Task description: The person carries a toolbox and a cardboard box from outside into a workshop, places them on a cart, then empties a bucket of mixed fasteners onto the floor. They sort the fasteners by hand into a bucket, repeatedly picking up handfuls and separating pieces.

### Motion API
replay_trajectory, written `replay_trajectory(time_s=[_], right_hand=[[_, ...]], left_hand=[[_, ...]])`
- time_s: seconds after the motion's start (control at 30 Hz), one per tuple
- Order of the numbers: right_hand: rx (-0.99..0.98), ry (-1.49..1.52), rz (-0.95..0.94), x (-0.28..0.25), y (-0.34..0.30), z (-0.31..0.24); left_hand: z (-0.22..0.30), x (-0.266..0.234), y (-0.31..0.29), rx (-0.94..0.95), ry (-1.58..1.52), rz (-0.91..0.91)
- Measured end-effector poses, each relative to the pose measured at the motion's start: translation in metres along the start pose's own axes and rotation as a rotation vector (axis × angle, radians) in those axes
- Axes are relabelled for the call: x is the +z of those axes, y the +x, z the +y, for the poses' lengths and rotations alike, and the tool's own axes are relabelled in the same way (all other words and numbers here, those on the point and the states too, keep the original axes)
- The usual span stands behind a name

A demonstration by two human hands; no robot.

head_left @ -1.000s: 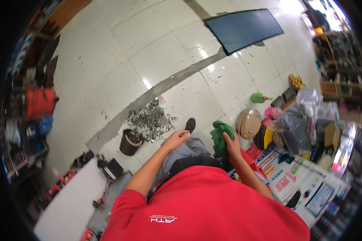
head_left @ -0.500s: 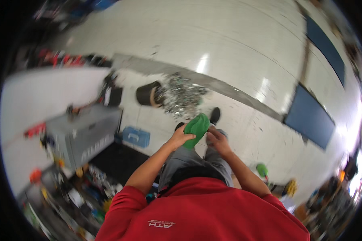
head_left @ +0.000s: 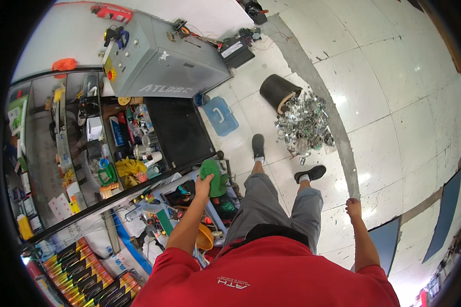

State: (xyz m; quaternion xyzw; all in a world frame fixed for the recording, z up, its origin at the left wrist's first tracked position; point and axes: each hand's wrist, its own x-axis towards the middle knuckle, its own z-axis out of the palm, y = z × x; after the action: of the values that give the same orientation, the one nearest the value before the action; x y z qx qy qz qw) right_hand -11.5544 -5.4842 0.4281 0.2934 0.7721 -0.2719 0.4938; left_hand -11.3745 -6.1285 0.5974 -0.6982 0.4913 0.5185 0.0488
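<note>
At the person's left, above a cluttered tray (head_left: 170, 203), a green cloth (head_left: 216, 183) is held bunched in the left hand (head_left: 204, 185). The fingers are closed on its near edge, and the rest is left to hang forward; so soft a thing is probably best kept in hand by a gathered fold. Whether the tray's contents are touched by it cannot be told.

Well apart, over the floor (head_left: 389, 97) on the other side, the right hand (head_left: 353, 207) is held out from the body, its fingers curled into a loose fist. Nothing is seen in it, though the inside of the palm is hidden; it is perhaps carried there for balance.

Ahead of the shoes (head_left: 312, 174), a heap of scrap (head_left: 306, 125) is spread on the tiles. A bucket (head_left: 275, 92) is laid on its side with its mouth turned to the heap, which suggests that the two belong together. A blue case (head_left: 221, 116) is set flat beside a black panel (head_left: 179, 130), near the grey cabinet (head_left: 174, 61), apparently to be kept clear of the scrap.
</note>
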Motion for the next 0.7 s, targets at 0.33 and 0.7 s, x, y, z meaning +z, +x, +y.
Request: replay_trajectory(time_s=[0.33,0.7], right_hand=[[-0.066,0.345,-0.081,0.084,-0.011,-0.094],[-0.329,-0.454,-0.037,0.274,0.190,-0.172]], left_hand=[[-0.036,0.015,0.278,0.364,0.628,0.192],[-0.013,0.251,0.427,0.575,0.905,-0.393]])
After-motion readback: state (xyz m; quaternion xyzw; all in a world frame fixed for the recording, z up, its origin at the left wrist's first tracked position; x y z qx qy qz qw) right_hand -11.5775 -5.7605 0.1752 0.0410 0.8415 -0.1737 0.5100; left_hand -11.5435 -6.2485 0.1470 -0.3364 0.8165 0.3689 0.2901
